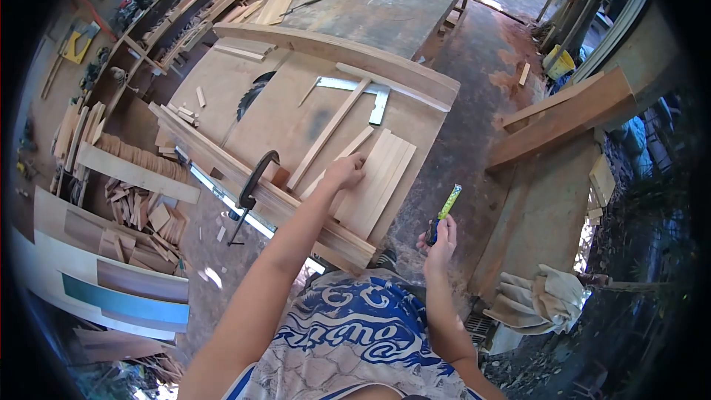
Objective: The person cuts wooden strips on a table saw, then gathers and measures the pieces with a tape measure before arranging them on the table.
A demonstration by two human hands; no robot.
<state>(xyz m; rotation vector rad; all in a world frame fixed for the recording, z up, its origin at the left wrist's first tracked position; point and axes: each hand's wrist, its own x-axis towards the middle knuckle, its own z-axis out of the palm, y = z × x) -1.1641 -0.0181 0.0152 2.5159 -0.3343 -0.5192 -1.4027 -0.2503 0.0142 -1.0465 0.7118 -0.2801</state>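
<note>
My right hand [442, 243] is closed around a dark tape measure [432, 232], held off the table's right side. A short length of its yellow-green blade [449, 202] points up. My left hand [345, 173] has its fingers curled, over a thin wooden strip [360, 141] and beside a pale wooden panel [381, 178]. Whatever it may grip is hidden. A longer wooden strip [326, 137] lies to its left. Beyond it, a metal carpenter's square [379, 106] and a pencil-like stick [309, 92] rest on the saw table [296, 89].
A circular saw blade [254, 96] rises through the table. A black clamp [255, 178] grips the near wooden fence [215, 150]. Scrap wood [141, 211] is piled at left. A thick wooden beam [563, 122] and a cloth [537, 298] are at right. Behind stands a workbench [363, 15].
</note>
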